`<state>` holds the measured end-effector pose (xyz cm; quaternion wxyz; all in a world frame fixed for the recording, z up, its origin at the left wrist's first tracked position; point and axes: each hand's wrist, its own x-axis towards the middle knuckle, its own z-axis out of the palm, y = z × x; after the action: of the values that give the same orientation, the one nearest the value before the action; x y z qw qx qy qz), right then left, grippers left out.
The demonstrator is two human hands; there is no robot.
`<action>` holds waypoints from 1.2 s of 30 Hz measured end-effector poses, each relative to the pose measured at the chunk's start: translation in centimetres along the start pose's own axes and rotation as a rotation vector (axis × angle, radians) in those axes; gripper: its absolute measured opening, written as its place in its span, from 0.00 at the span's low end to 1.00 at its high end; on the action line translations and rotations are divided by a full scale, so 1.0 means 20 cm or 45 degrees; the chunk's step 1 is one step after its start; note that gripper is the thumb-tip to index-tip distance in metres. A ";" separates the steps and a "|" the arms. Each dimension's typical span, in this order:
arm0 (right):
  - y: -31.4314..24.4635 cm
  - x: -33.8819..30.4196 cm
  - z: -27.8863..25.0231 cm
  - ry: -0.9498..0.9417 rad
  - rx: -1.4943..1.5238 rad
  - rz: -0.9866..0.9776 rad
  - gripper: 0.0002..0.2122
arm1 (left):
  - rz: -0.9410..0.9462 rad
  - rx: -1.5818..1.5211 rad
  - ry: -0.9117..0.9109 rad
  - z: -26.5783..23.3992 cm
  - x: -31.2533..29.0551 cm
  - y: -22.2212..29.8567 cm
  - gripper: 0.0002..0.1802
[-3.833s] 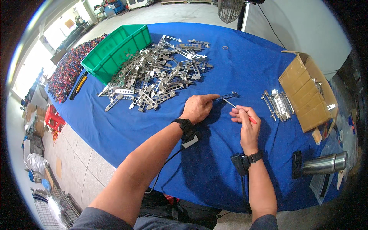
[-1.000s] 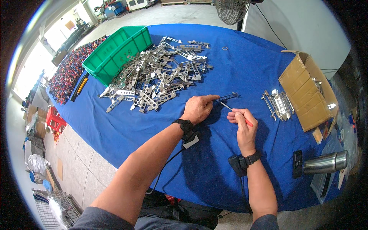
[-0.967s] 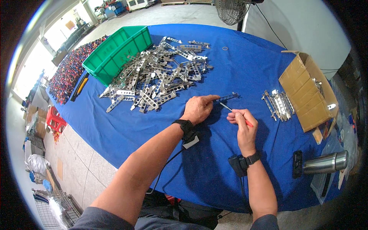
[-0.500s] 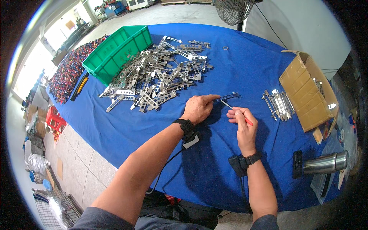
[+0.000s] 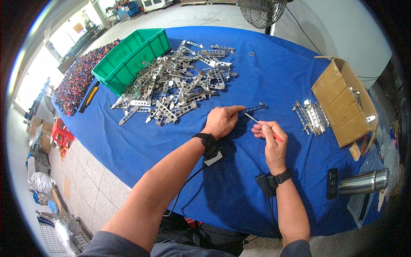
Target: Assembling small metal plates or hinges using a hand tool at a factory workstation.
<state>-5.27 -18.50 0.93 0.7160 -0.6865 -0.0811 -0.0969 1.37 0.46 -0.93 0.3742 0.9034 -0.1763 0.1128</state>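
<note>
A slim perforated metal bracket [image 5: 258, 107] lies on the blue tablecloth in front of me. My left hand [image 5: 221, 121] holds its left end against the cloth, index finger stretched along it and the other fingers curled. In my right hand [image 5: 272, 136] is a thin hand tool [image 5: 251, 118] with a pale, narrow shaft and a red handle. Its tip reaches the bracket close beside my left fingertip; whether it touches is too small to tell. The fingers of my right hand are closed around the tool.
A large heap of metal brackets [image 5: 171, 85] lies left of centre, against a green crate [image 5: 132, 60]. On the right are a row of brackets [image 5: 311, 118], a cardboard box [image 5: 342, 103] and a steel flask [image 5: 364, 181]. Cables trail from both wrists.
My right hand has shifted very slightly left, and the tool's tip has slid a little left along the bracket. My left hand and the bracket stay in place.
</note>
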 end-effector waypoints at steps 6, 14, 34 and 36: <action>-0.01 0.00 -0.02 0.053 0.016 -0.007 0.10 | -0.060 0.000 -0.083 -0.02 0.01 0.07 0.18; 0.05 0.00 -0.03 0.053 -0.025 -0.012 0.10 | -0.096 -0.002 -0.092 -0.02 0.01 0.07 0.18; 0.06 0.01 -0.01 -0.040 -0.046 -0.109 0.12 | -0.021 -0.107 0.006 -0.01 0.00 0.02 0.17; 0.06 0.02 -0.01 -0.037 -0.061 -0.091 0.12 | -0.016 -0.122 0.019 -0.01 0.00 0.01 0.17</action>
<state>-4.69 -18.60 -0.11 0.6941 -0.7016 -0.1137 -0.1143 1.21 0.51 -0.60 0.4191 0.8846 -0.1732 0.1085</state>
